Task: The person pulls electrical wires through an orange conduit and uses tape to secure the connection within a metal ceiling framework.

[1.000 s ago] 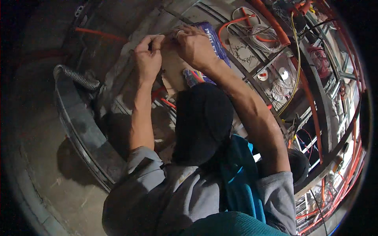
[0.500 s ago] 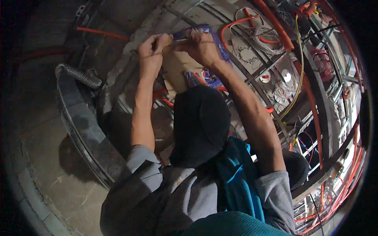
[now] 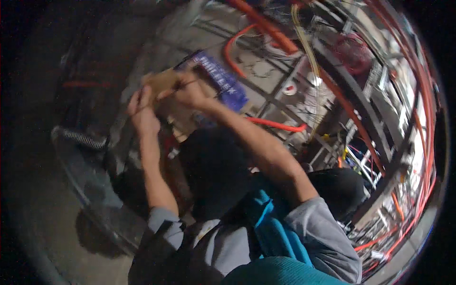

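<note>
A cardboard box (image 3: 222, 81) with a purple printed side rests ahead of me, its plain brown flap (image 3: 164, 80) raised on the left. My left hand (image 3: 144, 114) is closed on the flap's left edge, fingers along the cardboard. At the flap's right edge, my right hand (image 3: 191, 91) is closed too, thumb and fingers pinching the cardboard. Motion blurs both hands, and the fingertips are partly hidden. What lies inside the box is mostly covered by my right forearm and dark knee.
Grey metal bars (image 3: 280, 92) form a grid beyond the box, with an orange conduit (image 3: 275, 124) across it. Several orange pipes and a pale cable (image 3: 311, 57) run down the right. A flexible metal hose (image 3: 80, 138) lies left, beside a curved dark channel (image 3: 95, 175).
The view has swung, so the box and both hands sit lower and further left. More of the purple side shows. Both hands remain at the brown cardboard.
</note>
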The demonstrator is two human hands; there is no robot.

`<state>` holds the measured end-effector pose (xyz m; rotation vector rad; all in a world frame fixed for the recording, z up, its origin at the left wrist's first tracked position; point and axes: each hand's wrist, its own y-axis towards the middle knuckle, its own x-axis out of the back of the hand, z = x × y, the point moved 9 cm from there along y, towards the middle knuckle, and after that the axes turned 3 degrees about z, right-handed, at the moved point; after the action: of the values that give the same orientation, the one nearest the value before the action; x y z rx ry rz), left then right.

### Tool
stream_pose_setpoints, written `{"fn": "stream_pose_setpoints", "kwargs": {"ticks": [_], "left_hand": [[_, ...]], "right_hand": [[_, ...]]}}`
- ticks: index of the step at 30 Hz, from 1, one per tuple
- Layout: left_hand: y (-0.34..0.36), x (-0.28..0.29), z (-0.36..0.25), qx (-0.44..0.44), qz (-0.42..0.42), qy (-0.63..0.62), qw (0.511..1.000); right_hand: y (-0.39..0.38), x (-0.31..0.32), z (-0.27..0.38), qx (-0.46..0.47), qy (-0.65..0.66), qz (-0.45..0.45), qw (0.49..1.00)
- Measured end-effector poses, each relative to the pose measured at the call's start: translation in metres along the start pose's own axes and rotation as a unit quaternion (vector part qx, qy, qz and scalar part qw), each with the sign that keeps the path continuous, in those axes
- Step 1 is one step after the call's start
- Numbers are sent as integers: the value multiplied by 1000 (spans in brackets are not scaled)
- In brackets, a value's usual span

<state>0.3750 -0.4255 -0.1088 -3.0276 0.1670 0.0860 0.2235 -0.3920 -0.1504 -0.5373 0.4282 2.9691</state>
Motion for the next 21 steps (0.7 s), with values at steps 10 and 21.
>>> {"fn": "stream_pose_setpoints", "kwargs": {"ticks": [10,21], "left_hand": [[20,30,48,77,-24,-54,995],[81,87,115,145,11,-120,982]], "right_hand": [[-10,-13,17,18,-126,-13,992],[-9,-11,-61,-7,-199,-24,980]]}}
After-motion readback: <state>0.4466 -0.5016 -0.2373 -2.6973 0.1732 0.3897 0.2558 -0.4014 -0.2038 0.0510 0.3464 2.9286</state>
